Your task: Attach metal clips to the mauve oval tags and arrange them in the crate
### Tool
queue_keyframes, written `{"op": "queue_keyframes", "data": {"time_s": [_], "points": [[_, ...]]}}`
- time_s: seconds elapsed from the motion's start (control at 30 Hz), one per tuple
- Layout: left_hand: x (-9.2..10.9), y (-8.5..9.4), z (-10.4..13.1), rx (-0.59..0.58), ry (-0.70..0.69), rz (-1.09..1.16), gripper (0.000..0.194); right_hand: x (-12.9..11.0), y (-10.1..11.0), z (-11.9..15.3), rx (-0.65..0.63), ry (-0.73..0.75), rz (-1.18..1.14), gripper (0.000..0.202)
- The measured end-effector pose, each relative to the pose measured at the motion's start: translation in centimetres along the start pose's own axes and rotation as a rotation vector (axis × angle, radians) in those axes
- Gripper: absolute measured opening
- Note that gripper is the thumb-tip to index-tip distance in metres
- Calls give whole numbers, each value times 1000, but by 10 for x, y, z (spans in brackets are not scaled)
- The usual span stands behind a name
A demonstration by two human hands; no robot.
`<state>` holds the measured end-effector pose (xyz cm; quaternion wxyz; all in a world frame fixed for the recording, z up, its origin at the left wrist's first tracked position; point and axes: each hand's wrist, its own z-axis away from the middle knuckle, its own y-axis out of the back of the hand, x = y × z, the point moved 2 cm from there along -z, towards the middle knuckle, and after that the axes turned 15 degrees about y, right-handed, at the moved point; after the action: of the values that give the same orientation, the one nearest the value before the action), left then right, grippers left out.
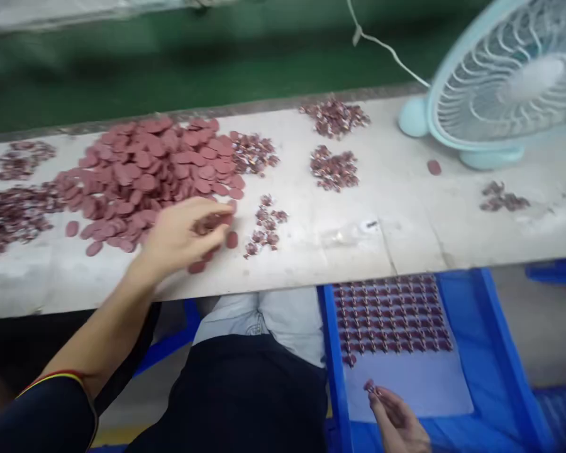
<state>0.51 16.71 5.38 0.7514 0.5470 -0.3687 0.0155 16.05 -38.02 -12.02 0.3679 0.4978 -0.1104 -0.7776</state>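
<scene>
Above the table's near edge, my left hand (pixel 183 236) reaches beside a large heap of dull-red oval discs (pixel 146 163). Its thumb and index finger are apart, with reddish pieces showing in the gap; blur hides whether any touch the fingers. Just right of the fingertips lie a single oval disc (pixel 232 240) and a loose cluster of small shiny metal clips (pixel 265 226). Lower right, my right hand (pixel 399 418) pinches a small reddish disc with a metal clip (pixel 368 385). It is over a white sheet (pixel 405 384) bearing rows of similar clipped discs (pixel 391 314).
The sheet lies in a blue tray (pixel 488 365) below the table edge. More clip piles (pixel 334 170) sit on the white table (pixel 283 270). A light-blue fan (pixel 514 88) stands at the back right, with its white cord (pixel 391 50) behind.
</scene>
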Motion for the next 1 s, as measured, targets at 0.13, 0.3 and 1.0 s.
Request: {"op": "queue_keyframes", "data": {"time_s": [0.13,0.3,1.0], "points": [[-11,1,10,-59,73,488,31,34,-14,25,-112,-56,53,50],[-13,-10,19,-268,66,771,15,40,-40,22,-216,-22,69,52],[-45,-7,24,-235,335,1177,47,-6,-37,-4,-223,12,23,43]]}}
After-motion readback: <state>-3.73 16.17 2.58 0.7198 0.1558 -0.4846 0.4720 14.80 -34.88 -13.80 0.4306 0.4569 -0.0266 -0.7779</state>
